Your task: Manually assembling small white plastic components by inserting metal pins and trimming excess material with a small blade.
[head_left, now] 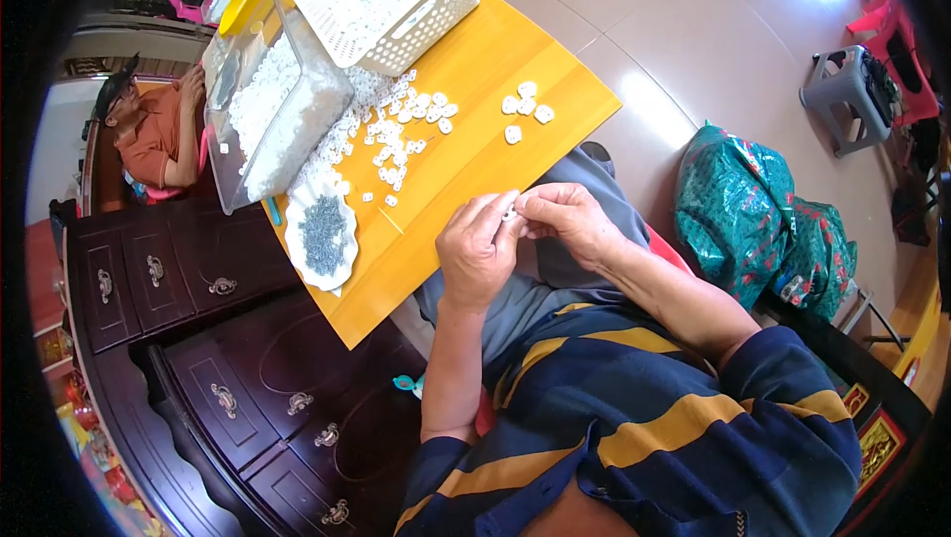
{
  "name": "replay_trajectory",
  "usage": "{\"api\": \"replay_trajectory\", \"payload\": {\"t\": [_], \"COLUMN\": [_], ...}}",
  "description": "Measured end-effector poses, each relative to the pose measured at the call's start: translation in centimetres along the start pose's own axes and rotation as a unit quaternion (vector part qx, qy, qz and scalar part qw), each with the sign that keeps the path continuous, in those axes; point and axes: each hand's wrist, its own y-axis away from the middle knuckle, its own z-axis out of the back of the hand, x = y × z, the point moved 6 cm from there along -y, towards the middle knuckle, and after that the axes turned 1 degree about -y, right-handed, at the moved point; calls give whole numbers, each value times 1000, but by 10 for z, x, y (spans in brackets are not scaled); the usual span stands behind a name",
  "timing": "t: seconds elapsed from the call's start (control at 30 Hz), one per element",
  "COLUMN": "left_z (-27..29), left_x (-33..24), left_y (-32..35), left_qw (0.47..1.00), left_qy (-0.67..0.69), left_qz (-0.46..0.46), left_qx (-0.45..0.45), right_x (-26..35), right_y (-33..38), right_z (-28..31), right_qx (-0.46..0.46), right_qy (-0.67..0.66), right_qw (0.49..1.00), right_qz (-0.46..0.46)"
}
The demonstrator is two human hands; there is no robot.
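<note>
My left hand and my right hand meet over the table's near edge, fingertips pinched together. Between them is a small white plastic piece, mostly covered by the fingers; it looks like a cable clip. Left of my hands, a white scalloped dish holds a heap of thin grey metal pins or nails. Loose white pieces lie scattered beyond it, some with thin pins beside them. Further right on the wooden table sit several larger white pieces in a small group.
A clear plastic bin and a white perforated basket, both full of white pieces, stand at the far side. Another person sits at the far left. A dark wooden cabinet is left; green bags and a grey stool are right.
</note>
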Motion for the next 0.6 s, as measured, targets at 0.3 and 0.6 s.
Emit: {"api": "replay_trajectory", "payload": {"t": [0.3,0.6], "left_z": [-4,1], "left_x": [7,37], "left_y": [-3,-16], "left_qw": [989,992], "left_qy": [91,-31], "left_qz": [119,112], "left_qx": [7,-44], "right_x": [10,14], "right_y": [-2,3], "right_z": [-3,-5], "right_qx": [-17,-30], "right_qy": [35,32], "right_qw": [997,998], "right_qz": [67,47]}}
